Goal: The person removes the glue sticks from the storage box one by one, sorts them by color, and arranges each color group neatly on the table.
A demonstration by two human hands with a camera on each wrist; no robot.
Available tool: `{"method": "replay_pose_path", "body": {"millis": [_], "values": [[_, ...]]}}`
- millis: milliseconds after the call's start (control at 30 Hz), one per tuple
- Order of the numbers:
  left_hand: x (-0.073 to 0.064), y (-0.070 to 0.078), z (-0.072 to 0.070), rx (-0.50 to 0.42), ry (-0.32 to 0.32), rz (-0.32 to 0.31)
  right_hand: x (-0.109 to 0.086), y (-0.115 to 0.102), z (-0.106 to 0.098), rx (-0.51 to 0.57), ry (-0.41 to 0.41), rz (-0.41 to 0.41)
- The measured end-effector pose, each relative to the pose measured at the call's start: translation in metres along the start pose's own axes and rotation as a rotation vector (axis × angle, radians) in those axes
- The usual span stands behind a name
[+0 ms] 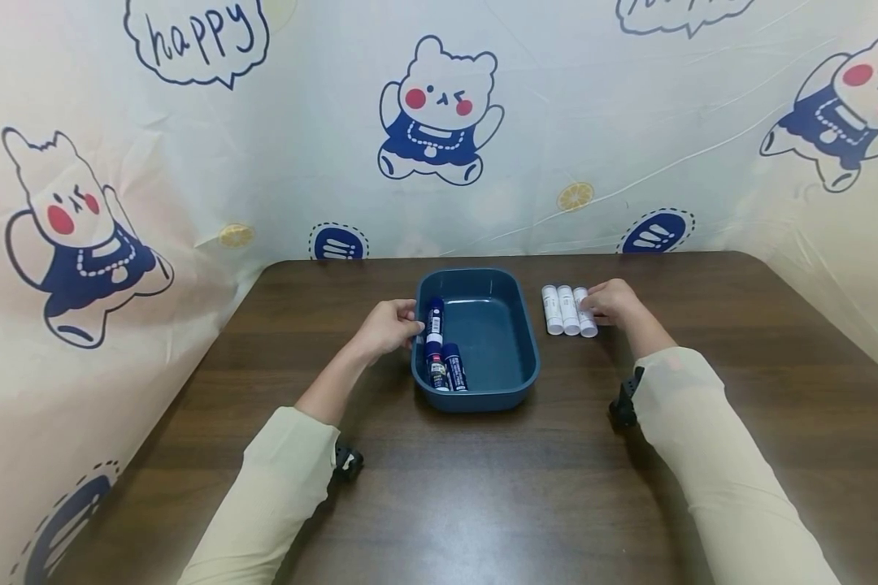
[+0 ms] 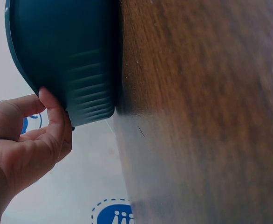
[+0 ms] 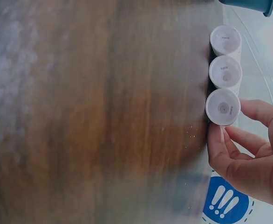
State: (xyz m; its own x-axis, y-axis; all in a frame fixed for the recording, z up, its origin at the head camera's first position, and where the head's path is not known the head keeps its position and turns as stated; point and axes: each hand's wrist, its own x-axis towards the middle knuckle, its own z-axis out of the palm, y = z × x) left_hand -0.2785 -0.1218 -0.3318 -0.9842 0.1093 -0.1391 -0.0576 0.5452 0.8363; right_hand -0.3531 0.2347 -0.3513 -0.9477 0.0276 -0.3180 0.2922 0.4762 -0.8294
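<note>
A dark teal plastic bin (image 1: pixel 493 333) stands on the table. My left hand (image 1: pixel 389 329) holds its left side, with the fingertips at the rim; the left wrist view shows this hand (image 2: pixel 34 135) against the bin's outer wall (image 2: pixel 66 56). Three white glue sticks (image 1: pixel 569 310) lie side by side to the right of the bin, their hollow round bases facing me. My right hand (image 1: pixel 616 302) grips the rightmost white glue stick (image 3: pixel 223 107) between thumb and fingers. Inside the bin, along its left wall, lie three dark blue tubes (image 1: pixel 454 367) with white ends.
The brown wooden table (image 1: pixel 439 496) extends on all sides of the bin. Behind it hangs a pale curtain (image 1: pixel 307 146) printed with cartoon bears. Each wrist carries a small black camera (image 1: pixel 347 461) beside its pale sleeve.
</note>
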Motion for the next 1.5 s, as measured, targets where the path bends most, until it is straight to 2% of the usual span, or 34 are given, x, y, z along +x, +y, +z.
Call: {"method": "replay_pose_path", "body": {"millis": [467, 867, 1233, 1500], "values": [[-0.001, 0.000, -0.001, -0.010, -0.002, 0.002, 0.000, -0.002, -0.002, -0.010, 0.024, 0.014], [-0.001, 0.001, 0.000, 0.000, -0.001, 0.007, -0.008, -0.011, -0.009, 0.032, 0.034, -0.023], [0.000, -0.001, -0.001, -0.005, -0.004, 0.020, -0.025, -0.038, -0.004, 0.116, -0.039, -0.081], [0.000, 0.000, 0.000, -0.015, 0.001, 0.021, -0.038, -0.064, 0.011, 0.133, -0.143, -0.184]]}}
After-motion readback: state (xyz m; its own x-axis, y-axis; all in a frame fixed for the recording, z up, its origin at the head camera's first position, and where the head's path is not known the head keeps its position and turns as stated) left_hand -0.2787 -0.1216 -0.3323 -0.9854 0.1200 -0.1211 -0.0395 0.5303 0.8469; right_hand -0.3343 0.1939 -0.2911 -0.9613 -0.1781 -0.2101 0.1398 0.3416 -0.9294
